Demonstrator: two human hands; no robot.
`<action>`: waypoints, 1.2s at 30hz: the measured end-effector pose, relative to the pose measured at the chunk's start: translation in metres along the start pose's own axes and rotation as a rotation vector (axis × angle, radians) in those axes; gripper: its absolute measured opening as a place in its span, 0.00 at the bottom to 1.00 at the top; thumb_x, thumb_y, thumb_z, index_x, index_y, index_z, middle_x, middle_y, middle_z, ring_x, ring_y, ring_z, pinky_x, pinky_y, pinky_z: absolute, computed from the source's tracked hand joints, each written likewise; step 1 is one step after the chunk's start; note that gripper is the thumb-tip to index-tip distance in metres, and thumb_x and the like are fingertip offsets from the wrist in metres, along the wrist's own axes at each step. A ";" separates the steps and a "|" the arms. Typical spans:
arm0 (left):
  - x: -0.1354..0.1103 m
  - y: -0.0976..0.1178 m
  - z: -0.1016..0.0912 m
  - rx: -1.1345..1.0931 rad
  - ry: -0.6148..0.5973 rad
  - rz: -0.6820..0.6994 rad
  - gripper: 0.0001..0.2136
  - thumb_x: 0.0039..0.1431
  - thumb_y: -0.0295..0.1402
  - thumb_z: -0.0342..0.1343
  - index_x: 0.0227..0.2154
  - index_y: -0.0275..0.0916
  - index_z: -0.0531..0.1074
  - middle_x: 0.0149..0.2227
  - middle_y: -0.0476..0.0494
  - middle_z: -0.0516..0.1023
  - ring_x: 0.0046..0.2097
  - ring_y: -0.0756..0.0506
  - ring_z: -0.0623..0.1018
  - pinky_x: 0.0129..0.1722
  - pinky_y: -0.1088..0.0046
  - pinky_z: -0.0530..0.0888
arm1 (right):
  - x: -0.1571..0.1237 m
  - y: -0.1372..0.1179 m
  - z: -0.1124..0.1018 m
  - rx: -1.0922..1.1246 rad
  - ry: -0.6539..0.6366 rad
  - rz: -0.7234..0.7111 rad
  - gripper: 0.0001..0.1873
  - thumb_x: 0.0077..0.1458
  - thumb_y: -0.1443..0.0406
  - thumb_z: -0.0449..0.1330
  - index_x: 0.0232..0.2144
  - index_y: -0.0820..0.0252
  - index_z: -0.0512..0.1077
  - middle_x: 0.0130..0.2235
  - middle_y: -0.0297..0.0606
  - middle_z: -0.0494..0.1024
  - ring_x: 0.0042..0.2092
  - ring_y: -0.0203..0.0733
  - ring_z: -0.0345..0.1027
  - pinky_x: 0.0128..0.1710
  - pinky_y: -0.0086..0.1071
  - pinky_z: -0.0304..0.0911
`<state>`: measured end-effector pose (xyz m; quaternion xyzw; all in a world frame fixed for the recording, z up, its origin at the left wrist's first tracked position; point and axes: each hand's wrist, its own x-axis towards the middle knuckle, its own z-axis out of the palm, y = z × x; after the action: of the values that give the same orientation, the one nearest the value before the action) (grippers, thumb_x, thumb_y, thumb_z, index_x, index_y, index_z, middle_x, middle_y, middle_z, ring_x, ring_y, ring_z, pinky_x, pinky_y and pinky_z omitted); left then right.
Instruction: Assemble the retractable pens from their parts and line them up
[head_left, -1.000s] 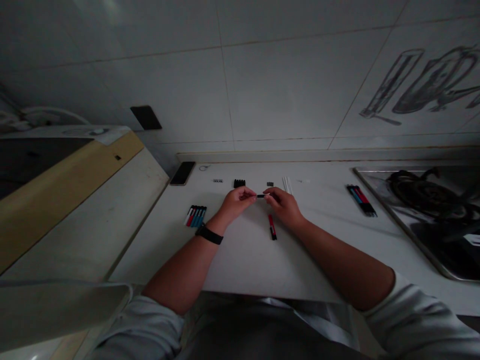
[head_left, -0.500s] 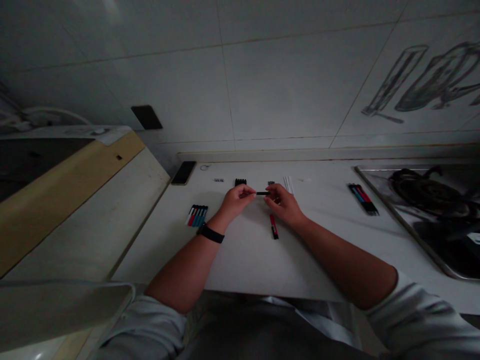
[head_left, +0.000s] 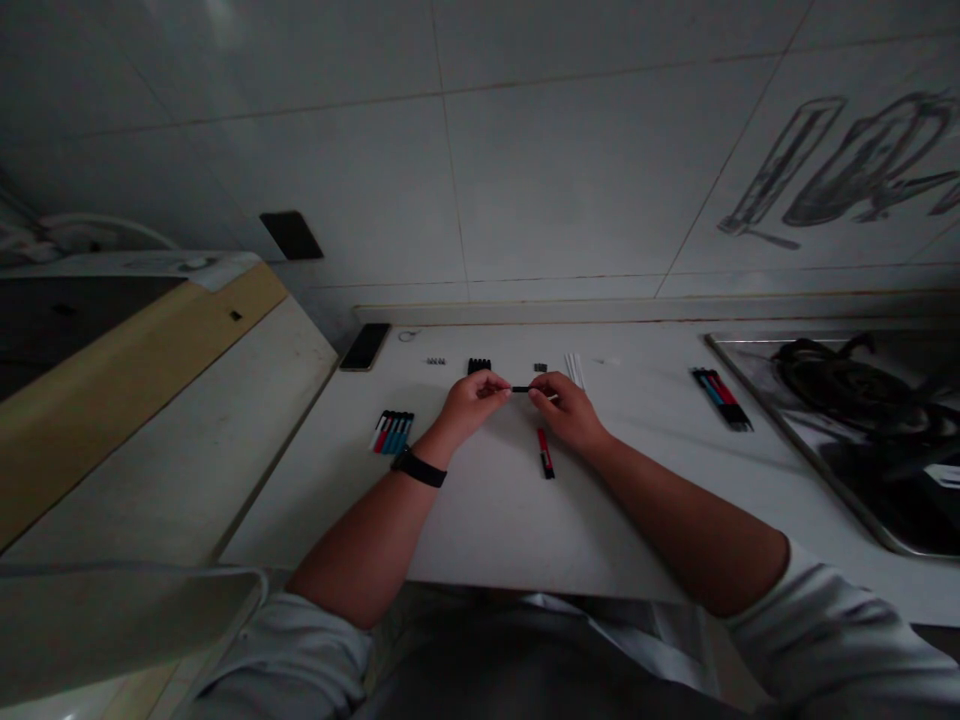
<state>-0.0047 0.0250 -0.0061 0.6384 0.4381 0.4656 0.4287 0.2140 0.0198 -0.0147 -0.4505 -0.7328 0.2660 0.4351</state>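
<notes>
Both the left hand (head_left: 471, 400) and the right hand (head_left: 566, 408) pinch the ends of a thin black pen part (head_left: 521, 389) just above the white surface (head_left: 495, 510), with a red pen (head_left: 545, 453) below, grouped pens (head_left: 392, 432) left, a phone (head_left: 364, 346) behind, and a stove (head_left: 847, 400) beneath the tiled wall (head_left: 585, 180).

Matt white countertop (head_left: 487, 510); glossy wall tiles (head_left: 585, 180); shiny metal hob (head_left: 862, 440).

Both forearms reach forward and converge toward the far centre. Left hand (head_left: 469, 402), with a dark band at the wrist, and right hand (head_left: 571, 410) face each other, fingertips pinched and nearly meeting. Sleeves are pushed up past the elbows.
</notes>
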 end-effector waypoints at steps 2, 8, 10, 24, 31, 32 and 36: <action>0.000 0.000 0.000 0.010 0.002 0.001 0.10 0.57 0.38 0.66 0.37 0.38 0.77 0.37 0.45 0.81 0.40 0.46 0.79 0.44 0.68 0.75 | 0.000 0.003 0.001 0.011 -0.007 0.010 0.12 0.64 0.55 0.59 0.42 0.55 0.73 0.43 0.40 0.78 0.40 0.42 0.73 0.38 0.35 0.71; 0.001 0.001 0.000 0.010 0.000 -0.004 0.09 0.57 0.37 0.66 0.36 0.38 0.77 0.36 0.46 0.81 0.39 0.46 0.79 0.43 0.69 0.75 | 0.001 0.005 0.001 0.015 -0.001 -0.040 0.09 0.63 0.57 0.60 0.41 0.54 0.73 0.42 0.39 0.77 0.39 0.42 0.73 0.38 0.36 0.71; 0.001 0.002 0.000 0.002 -0.005 0.008 0.09 0.57 0.36 0.66 0.36 0.38 0.77 0.36 0.46 0.81 0.39 0.46 0.79 0.43 0.68 0.75 | 0.001 0.004 0.000 -0.026 -0.004 -0.053 0.09 0.65 0.56 0.58 0.39 0.54 0.73 0.40 0.39 0.77 0.39 0.42 0.73 0.39 0.37 0.71; 0.001 -0.001 -0.002 0.041 -0.027 0.016 0.07 0.59 0.35 0.65 0.37 0.37 0.77 0.37 0.45 0.81 0.40 0.47 0.79 0.43 0.68 0.75 | 0.002 0.001 -0.004 -0.083 -0.021 -0.104 0.10 0.67 0.58 0.57 0.37 0.55 0.75 0.39 0.40 0.77 0.41 0.43 0.72 0.39 0.35 0.71; -0.006 0.009 -0.003 0.422 -0.054 0.248 0.11 0.59 0.30 0.65 0.45 0.41 0.77 0.45 0.43 0.78 0.45 0.45 0.78 0.48 0.65 0.76 | -0.002 0.001 -0.004 -0.138 -0.083 -0.166 0.08 0.66 0.61 0.59 0.43 0.56 0.77 0.43 0.42 0.76 0.39 0.41 0.73 0.40 0.35 0.72; -0.007 0.010 -0.003 0.460 -0.081 0.288 0.10 0.59 0.30 0.65 0.44 0.41 0.77 0.44 0.43 0.78 0.46 0.45 0.78 0.49 0.64 0.76 | -0.003 -0.001 -0.004 -0.157 -0.111 -0.194 0.08 0.66 0.62 0.59 0.44 0.56 0.77 0.43 0.42 0.76 0.41 0.42 0.73 0.42 0.36 0.72; -0.008 0.012 -0.002 0.519 -0.127 0.345 0.02 0.61 0.30 0.64 0.37 0.40 0.78 0.41 0.44 0.76 0.46 0.44 0.78 0.50 0.63 0.76 | 0.000 -0.003 -0.011 -0.247 -0.142 -0.273 0.11 0.66 0.62 0.59 0.47 0.55 0.77 0.44 0.44 0.78 0.47 0.47 0.74 0.49 0.40 0.71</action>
<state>-0.0064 0.0150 0.0040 0.8192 0.3999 0.3632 0.1928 0.2222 0.0188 -0.0071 -0.3770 -0.8431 0.1435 0.3557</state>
